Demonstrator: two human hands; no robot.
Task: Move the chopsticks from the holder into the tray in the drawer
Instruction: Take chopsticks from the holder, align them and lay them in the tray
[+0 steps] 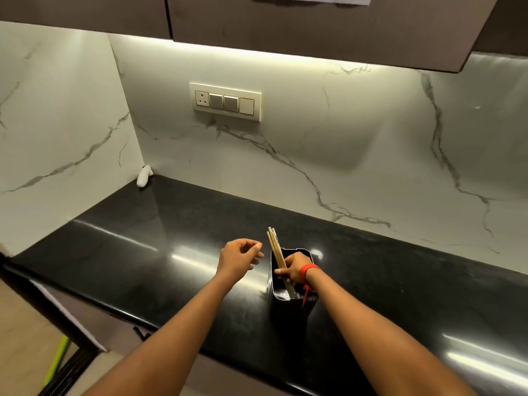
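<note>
A black rectangular holder [291,305] stands on the black countertop [171,238] near its front edge. Pale wooden chopsticks [275,247] lean out of the holder, tilted to the left. My right hand [294,268], with a red thread at the wrist, reaches into the holder's mouth and its fingers close around the chopsticks. My left hand [240,255] hovers just left of the holder, fingers loosely curled and apart, holding nothing. No drawer or tray is in view.
A marble-patterned backsplash runs behind the counter, with a switch and socket panel [225,102]. A small white object [143,175] lies in the back left corner. Dark wall cabinets [314,21] hang overhead. A green stick [57,361] shows on the floor at lower left.
</note>
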